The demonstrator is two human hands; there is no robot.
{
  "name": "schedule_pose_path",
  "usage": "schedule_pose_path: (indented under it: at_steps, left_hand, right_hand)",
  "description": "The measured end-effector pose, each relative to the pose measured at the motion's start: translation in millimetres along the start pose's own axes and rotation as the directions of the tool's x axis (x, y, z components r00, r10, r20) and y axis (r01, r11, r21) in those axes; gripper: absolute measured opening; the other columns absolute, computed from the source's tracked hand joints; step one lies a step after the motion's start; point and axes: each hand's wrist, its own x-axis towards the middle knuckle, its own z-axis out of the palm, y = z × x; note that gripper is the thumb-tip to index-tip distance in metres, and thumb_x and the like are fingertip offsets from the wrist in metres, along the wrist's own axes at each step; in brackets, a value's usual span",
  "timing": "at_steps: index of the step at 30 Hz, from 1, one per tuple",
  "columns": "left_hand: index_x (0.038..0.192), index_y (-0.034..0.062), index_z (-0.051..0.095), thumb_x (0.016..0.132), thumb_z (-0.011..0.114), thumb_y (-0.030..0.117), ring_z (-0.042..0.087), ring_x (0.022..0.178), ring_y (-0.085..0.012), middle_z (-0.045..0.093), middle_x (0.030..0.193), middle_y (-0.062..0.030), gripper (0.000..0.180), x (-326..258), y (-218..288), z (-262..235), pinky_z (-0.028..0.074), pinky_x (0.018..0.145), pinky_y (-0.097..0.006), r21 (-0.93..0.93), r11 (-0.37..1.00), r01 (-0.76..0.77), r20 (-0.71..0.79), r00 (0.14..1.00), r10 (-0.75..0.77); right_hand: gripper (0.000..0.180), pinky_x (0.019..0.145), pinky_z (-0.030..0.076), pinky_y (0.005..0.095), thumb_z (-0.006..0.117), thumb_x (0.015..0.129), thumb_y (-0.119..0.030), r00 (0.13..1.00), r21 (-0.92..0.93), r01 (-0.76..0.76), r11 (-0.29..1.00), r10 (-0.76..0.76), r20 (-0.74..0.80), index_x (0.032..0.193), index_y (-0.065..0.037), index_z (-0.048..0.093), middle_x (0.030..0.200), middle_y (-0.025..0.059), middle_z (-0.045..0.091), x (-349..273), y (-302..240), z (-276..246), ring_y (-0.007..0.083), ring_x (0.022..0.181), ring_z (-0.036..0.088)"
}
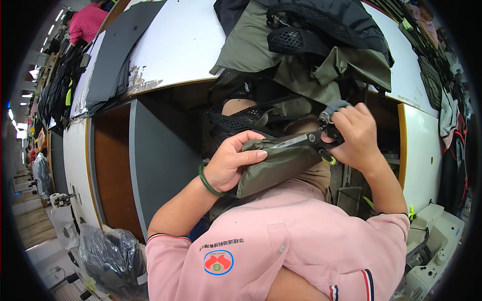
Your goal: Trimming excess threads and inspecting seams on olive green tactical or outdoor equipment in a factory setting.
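My left hand [235, 159], a green bangle on its wrist, pinches the edge of an olive fabric piece [273, 170] between thumb and fingers. In my right hand [357, 134] is a pair of scissors [312, 139] with dark handles, its blades pointing left along the fabric's upper edge. Whether the blades are parted is hard to make out. The olive piece lies across my lap, folded over in front of my pink shirt. Just beyond my hands, black mesh straps [241, 119] and olive cloth hang down over the table's front edge.
A heap of olive and black fabric [346, 65] covers part of the white table [175, 40]. Dark grey sheets [120, 45] lie at its left. Grey and brown panels stand beneath. A sewing machine [434, 246] is at lower right, a plastic-wrapped bundle [108, 256] at lower left. Another person [88, 22] is at far left.
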Motion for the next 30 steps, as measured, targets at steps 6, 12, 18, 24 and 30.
schedule_pose_path:
  at_steps: [6, 12, 18, 24, 30]
  left_hand:
    - [0.111, 0.0017, 0.058, 0.086, 0.067, -0.006, 0.069, 0.089, -0.0169, 0.068, 0.104, -0.0112, 0.027, 1.8, -8.7, 5.5, 0.058, 0.083, -0.031, -0.076, 0.996, -0.041, -0.046, 0.998, 0.038]
    - [0.11, 0.0016, 0.057, 0.087, 0.067, -0.005, 0.069, 0.09, -0.0171, 0.068, 0.105, -0.0118, 0.026, 1.7, -12.1, 11.0, 0.058, 0.083, -0.031, -0.086, 0.994, -0.061, -0.041, 0.997, 0.058]
    - [0.11, 0.0013, 0.057, 0.088, 0.067, -0.004, 0.069, 0.09, -0.0168, 0.068, 0.104, -0.012, 0.025, 2.4, -14.1, 10.4, 0.058, 0.083, -0.031, -0.069, 0.995, -0.071, -0.049, 0.997, 0.068]
    - [0.108, 0.0005, 0.057, 0.087, 0.068, -0.004, 0.069, 0.09, -0.0164, 0.068, 0.104, -0.0119, 0.024, 2.4, -13.3, 11.6, 0.058, 0.083, -0.03, -0.065, 0.995, -0.074, -0.062, 0.996, 0.07]
    - [0.106, 0.0007, 0.059, 0.087, 0.068, -0.004, 0.069, 0.089, -0.0163, 0.068, 0.102, -0.0117, 0.022, 3.6, -13.9, 9.4, 0.058, 0.082, -0.03, -0.047, 0.997, -0.064, -0.059, 0.996, 0.061]
  right_hand:
    - [0.028, 0.063, 0.033, 0.0348, 0.08, 0.069, -0.022, 0.999, -0.206, 0.032, 0.978, -0.03, 0.011, 0.075, -0.011, 0.054, 0.07, 0.0005, 0.05, -11.0, -1.2, -7.5, 0.0196, 0.066, 0.051]
    - [0.027, 0.065, 0.033, 0.0348, 0.079, 0.071, -0.023, 1.0, -0.239, 0.004, 0.971, -0.005, -0.005, 0.076, -0.011, 0.055, 0.069, -0.0006, 0.05, -15.4, -3.7, -5.6, 0.0182, 0.066, 0.051]
    - [0.027, 0.066, 0.033, 0.0349, 0.08, 0.07, -0.022, 1.0, -0.221, -0.008, 0.975, 0.008, -0.003, 0.076, -0.011, 0.056, 0.07, -0.0006, 0.051, -16.6, -5.0, -3.3, 0.0178, 0.066, 0.052]
    - [0.028, 0.066, 0.033, 0.0351, 0.081, 0.067, -0.02, 1.0, -0.166, -0.025, 0.986, 0.026, 0.005, 0.075, -0.011, 0.056, 0.07, -0.0001, 0.052, -17.4, -3.8, 0.4, 0.0183, 0.067, 0.052]
    - [0.029, 0.068, 0.033, 0.036, 0.082, 0.065, -0.019, 0.999, -0.182, -0.013, 0.983, 0.02, 0.037, 0.075, -0.011, 0.056, 0.069, 0.0001, 0.051, -17.7, -3.7, -0.3, 0.019, 0.068, 0.052]
